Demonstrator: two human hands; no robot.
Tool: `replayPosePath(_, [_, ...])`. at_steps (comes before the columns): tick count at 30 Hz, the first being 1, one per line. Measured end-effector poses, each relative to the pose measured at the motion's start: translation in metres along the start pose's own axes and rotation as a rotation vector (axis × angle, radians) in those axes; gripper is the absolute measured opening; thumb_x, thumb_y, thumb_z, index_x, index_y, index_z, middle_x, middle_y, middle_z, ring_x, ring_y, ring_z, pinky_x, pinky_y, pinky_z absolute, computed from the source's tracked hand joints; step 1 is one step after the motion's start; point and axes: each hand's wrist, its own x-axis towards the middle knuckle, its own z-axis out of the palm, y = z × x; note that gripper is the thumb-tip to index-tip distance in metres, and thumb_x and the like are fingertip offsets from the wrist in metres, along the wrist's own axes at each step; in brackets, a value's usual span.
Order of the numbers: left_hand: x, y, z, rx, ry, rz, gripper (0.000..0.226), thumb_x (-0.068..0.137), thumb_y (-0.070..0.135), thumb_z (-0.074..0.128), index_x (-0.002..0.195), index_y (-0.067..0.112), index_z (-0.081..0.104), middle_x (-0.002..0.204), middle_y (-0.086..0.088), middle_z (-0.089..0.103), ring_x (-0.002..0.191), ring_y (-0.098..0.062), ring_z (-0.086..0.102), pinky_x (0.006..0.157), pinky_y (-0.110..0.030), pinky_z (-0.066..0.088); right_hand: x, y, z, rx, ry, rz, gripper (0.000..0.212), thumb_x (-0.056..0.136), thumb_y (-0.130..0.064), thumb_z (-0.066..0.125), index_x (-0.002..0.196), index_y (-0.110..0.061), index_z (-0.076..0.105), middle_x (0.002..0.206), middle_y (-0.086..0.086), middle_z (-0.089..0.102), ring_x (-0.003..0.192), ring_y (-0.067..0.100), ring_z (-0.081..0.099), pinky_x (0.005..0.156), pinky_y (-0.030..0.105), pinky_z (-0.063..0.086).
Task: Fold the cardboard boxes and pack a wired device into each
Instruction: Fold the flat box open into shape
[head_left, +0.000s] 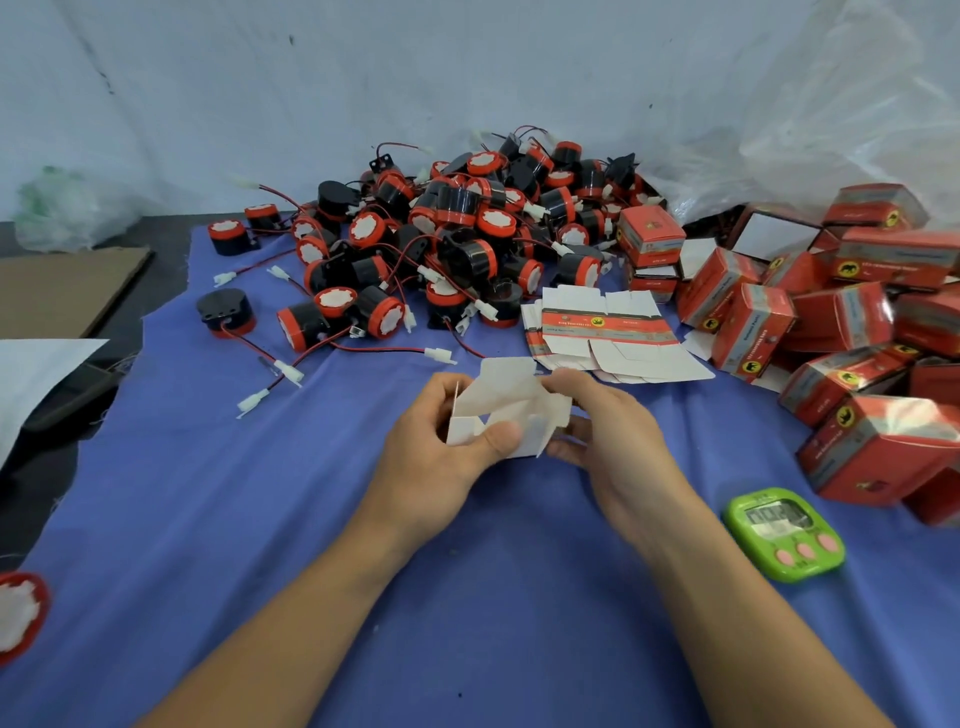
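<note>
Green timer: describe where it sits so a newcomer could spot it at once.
Start at the blue cloth, then go to its right side, below the heap of red boxes. The timer lies flat there, the only lime-green thing, with a grey display and pink buttons.

Half-folded box (506, 389), white inside showing; flat blanks (608, 327) stacked behind; black-red wired devices (452, 223) heaped beyond.
</note>
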Motion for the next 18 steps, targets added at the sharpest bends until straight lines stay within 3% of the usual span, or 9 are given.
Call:
replayPosePath(2, [0.001,0.000,0.000,-0.029,0.063,-0.010,0.044,0.066,0.060,0.074,0.103,0.038,0.065,0.099,0.013,0.075,0.092,-0.010,0.071,0.077,-0.033,0.059,-0.003,-0.001,-0.003,0.014,-0.169,-0.005,0.038,0.079,-0.058,0.065,0.108,-0.038,0.079,0.109,-0.004,0.079,0.089,0.010,0.070,0.086,0.035,0.058])
replayPosePath(4, [0.002,-0.001,-0.003,-0.046,0.104,-0.008,0.041,0.068,0.060,0.074,0.102,0.039,0.065,0.099,0.011,0.076,0.092,-0.011,0.073,0.078,-0.036,0.060,-0.007,0.000,-0.002,-0.101,-0.273,-0.046,0.033,0.090,-0.050,0.067,0.121,-0.040,0.070,0.122,-0.010,0.074,0.102,0.010,0.069,0.087,0.033,0.054])
replayPosePath(6, [0.002,-0.001,-0.005,-0.061,0.099,0.001,0.040,0.071,0.059,0.072,0.104,0.038,0.066,0.101,0.009,0.076,0.093,-0.014,0.072,0.078,-0.036,0.059,-0.008,0.003,0.002,-0.172,-0.215,-0.096,0.029,0.095,-0.034,0.069,0.123,-0.037,0.068,0.124,-0.010,0.072,0.102,0.013,0.067,0.084,0.034,0.054])
replayPosePath(9, [0.000,0.003,-0.005,-0.140,0.043,0.012,0.029,0.077,0.056,0.061,0.100,0.042,0.070,0.102,0.010,0.075,0.091,-0.009,0.069,0.079,-0.028,0.054,-0.009,0.006,0.010,-0.172,-0.135,-0.133,0.025,0.100,-0.020,0.066,0.121,-0.033,0.069,0.113,-0.010,0.075,0.086,0.009,0.063,0.076,0.028,0.052])
replayPosePath(14, [-0.002,0.009,-0.005,-0.283,0.043,-0.022,0.040,0.078,0.050,0.053,0.100,0.027,0.078,0.097,-0.001,0.076,0.087,-0.015,0.068,0.074,-0.029,0.054,-0.010,0.005,0.010,-0.176,-0.141,-0.155,0.030,0.099,-0.017,0.065,0.124,-0.033,0.069,0.108,-0.010,0.077,0.082,0.007,0.062,0.075,0.021,0.049])
replayPosePath(18, [-0.001,0.011,-0.008,-0.307,0.190,-0.008,0.038,0.077,0.042,0.052,0.095,0.023,0.081,0.095,-0.009,0.078,0.082,-0.019,0.069,0.067,-0.028,0.056,-0.010,0.006,0.012,-0.181,-0.160,-0.170,0.032,0.099,-0.019,0.067,0.125,-0.037,0.071,0.114,-0.012,0.076,0.088,0.007,0.064,0.080,0.022,0.050])
